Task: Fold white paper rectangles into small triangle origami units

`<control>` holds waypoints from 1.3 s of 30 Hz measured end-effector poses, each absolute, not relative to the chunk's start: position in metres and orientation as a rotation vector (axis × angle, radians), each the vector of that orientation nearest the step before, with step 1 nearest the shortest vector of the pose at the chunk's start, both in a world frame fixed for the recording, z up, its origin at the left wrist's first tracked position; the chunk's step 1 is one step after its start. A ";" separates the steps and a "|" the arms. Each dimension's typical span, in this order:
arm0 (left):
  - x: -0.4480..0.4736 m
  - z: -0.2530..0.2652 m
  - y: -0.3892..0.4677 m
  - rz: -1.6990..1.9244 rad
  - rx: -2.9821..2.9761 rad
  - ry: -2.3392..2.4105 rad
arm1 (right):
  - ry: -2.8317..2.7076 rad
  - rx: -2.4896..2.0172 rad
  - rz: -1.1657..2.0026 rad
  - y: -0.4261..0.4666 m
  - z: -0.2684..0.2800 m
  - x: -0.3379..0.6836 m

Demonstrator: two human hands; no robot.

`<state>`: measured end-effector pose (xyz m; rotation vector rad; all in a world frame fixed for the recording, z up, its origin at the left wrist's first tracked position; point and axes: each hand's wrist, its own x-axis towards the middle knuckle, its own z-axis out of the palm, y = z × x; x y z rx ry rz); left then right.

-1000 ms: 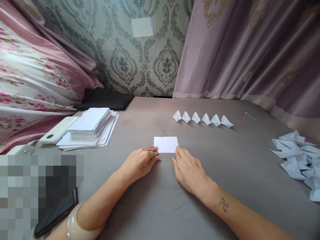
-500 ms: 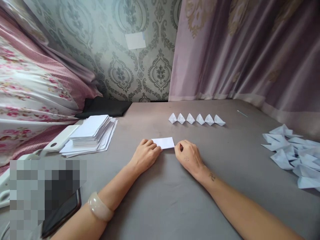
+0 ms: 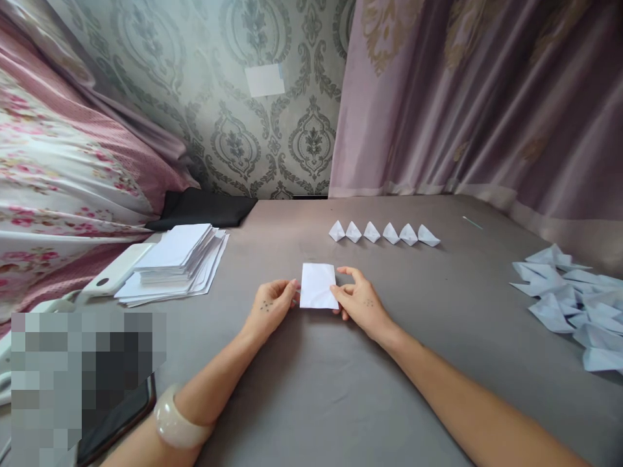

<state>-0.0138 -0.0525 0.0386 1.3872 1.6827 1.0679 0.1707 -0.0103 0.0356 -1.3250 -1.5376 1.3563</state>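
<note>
A folded white paper (image 3: 318,285), nearly square now, is held up over the grey cloth in front of me. My right hand (image 3: 363,301) pinches its right edge, with the thumb on the face and the fingers behind. At the left edge, my left hand (image 3: 272,305) has its thumb closed against its curled fingers. Its tips are right beside the paper, and no paper shows between them. Beyond the hands, several small folded white paper pieces (image 3: 372,232) stand in a row.
A stack of white paper sheets (image 3: 172,246) lies at the left, beside a white device (image 3: 117,269) and a dark phone (image 3: 121,415). More folded paper shapes (image 3: 555,308) are heaped at the right. A black cloth (image 3: 204,206) lies at the back, and a thin white stick (image 3: 472,222) at the far right.
The paper has gone from a low, wide strip to a taller, squarer shape. My left hand has turned and drawn off it to the left. My right hand has opened from a fist and taken the right edge.
</note>
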 end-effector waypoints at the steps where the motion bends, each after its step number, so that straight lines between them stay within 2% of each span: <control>1: -0.017 0.036 -0.053 1.054 1.521 1.736 | -1.547 -1.356 1.374 -0.010 0.037 0.172; 6: -0.026 0.025 -0.052 0.813 2.261 1.659 | -1.557 -1.478 1.479 -0.008 0.045 0.173; 11: -0.025 0.024 -0.050 0.555 2.548 1.569 | -1.664 -1.597 1.493 -0.004 0.049 0.173; 13: -0.025 0.026 -0.050 0.451 2.629 1.554 | -1.867 -1.628 1.320 -0.001 0.047 0.177; 16: -0.025 0.027 -0.051 0.371 2.696 1.537 | -2.223 -1.521 0.772 -0.002 0.044 0.184; 18: -0.025 0.028 -0.052 0.380 2.700 1.539 | -2.394 -1.389 0.549 -0.005 0.042 0.188; 20: -0.025 0.028 -0.053 0.426 2.676 1.552 | -2.526 -1.310 0.502 -0.008 0.043 0.190; 28: -0.023 0.024 -0.053 0.629 2.380 1.650 | -2.695 -1.174 0.610 -0.006 0.057 0.201; 39: -0.017 0.026 -0.042 0.825 1.787 1.761 | -2.410 -1.349 0.651 0.003 0.040 0.190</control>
